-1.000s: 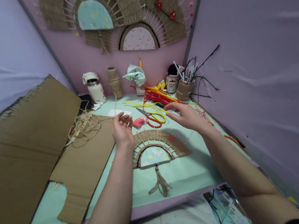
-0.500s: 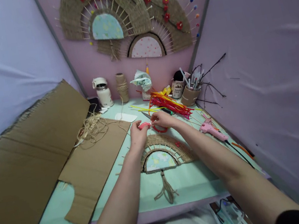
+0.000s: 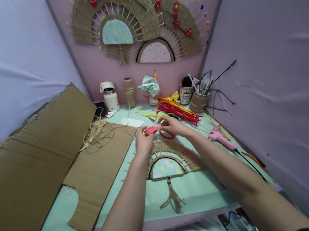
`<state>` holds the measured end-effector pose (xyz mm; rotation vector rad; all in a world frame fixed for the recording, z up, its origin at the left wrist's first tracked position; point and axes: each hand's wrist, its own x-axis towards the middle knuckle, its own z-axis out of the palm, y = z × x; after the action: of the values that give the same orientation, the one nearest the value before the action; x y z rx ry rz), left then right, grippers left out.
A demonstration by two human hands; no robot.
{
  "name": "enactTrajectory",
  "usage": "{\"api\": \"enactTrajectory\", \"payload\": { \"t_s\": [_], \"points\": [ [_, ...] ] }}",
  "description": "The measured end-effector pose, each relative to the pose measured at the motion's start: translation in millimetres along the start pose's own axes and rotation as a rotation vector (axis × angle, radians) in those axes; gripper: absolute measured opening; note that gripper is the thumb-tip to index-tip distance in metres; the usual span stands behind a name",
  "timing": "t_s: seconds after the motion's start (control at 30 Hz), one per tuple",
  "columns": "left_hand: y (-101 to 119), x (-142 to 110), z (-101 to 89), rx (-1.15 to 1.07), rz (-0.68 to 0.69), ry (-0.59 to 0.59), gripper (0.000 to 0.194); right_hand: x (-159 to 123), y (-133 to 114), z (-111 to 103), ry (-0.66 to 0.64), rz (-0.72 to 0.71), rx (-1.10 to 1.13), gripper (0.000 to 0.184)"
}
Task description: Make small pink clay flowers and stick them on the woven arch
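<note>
My left hand point(image 3: 144, 142) is closed on a small pink object point(image 3: 152, 130), smooth and rounded, whose kind I cannot make out. At its right end, my right hand point(image 3: 172, 125) is closed in a pinch; a clear or whitish bit shows by its fingertips. Under the right hand lie scissors with red handles point(image 3: 167, 134), their blades pointing away. Just below both hands, a woven twine fan point(image 3: 192, 159) lies flat on the table, with a patterned half-round centre point(image 3: 166, 167), a small red flower point(image 3: 185, 152) and a twine tassel point(image 3: 172, 196).
Red and yellow pipe cleaners point(image 3: 177, 110) lie behind the hands. A pink glue gun point(image 3: 222, 138) rests at right, its cable trailing. Cardboard point(image 3: 101, 168) and tangled twine point(image 3: 99, 133) are at left. A twine spool point(image 3: 129, 92), bottle point(image 3: 110, 99) and pot of pens point(image 3: 199, 101) stand behind.
The pink object has turned and more of its face shows between my hands. My hands stay close together over the scissors. The whole view has shifted slightly.
</note>
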<state>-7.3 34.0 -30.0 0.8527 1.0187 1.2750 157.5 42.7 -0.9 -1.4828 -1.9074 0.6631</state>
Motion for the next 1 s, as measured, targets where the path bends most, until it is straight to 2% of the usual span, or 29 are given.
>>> {"api": "enactTrajectory", "payload": {
  "t_s": [0.07,0.13,0.27,0.37,0.43,0.53,0.67,0.83,1.0],
  "points": [
    [2.2,-2.2,1.7,0.185,0.092,0.025,0.054,-8.7,-2.5,-3.3,0.011,-0.059,0.08,0.017],
    [4.7,-5.2,4.0,0.31,0.133,-0.017,0.054,-15.6,-5.4,-7.9,0.037,-0.121,0.098,0.015],
    [9.9,-11.2,8.6,0.258,0.15,-0.155,0.038,-19.6,-11.2,-20.3,0.13,-0.281,-0.027,0.007],
    [12.6,-13.7,10.0,0.183,0.108,-0.159,0.042,-17.1,-13.8,-27.4,0.195,-0.367,-0.06,0.008],
    [12.9,-13.8,9.8,0.153,0.101,-0.149,0.045,-16.2,-14.7,-29.3,0.261,-0.337,0.017,0.008],
    [11.7,-12.5,9.1,0.113,0.154,-0.173,0.047,-19.1,-15.6,-29.1,0.359,-0.211,0.253,0.013],
    [10.3,-11.3,9.3,0.084,0.225,-0.272,0.048,-28.6,-16.7,-29.0,0.344,-0.115,0.435,0.021],
    [11.3,-11.8,10.0,0.133,0.272,-0.299,0.046,-36.3,-18.6,-32.2,0.319,-0.136,0.487,0.023],
    [13.7,-13.3,10.2,0.158,0.291,-0.285,0.045,-39.5,-23.2,-35.1,0.273,-0.079,0.362,0.018]
  ]
}}
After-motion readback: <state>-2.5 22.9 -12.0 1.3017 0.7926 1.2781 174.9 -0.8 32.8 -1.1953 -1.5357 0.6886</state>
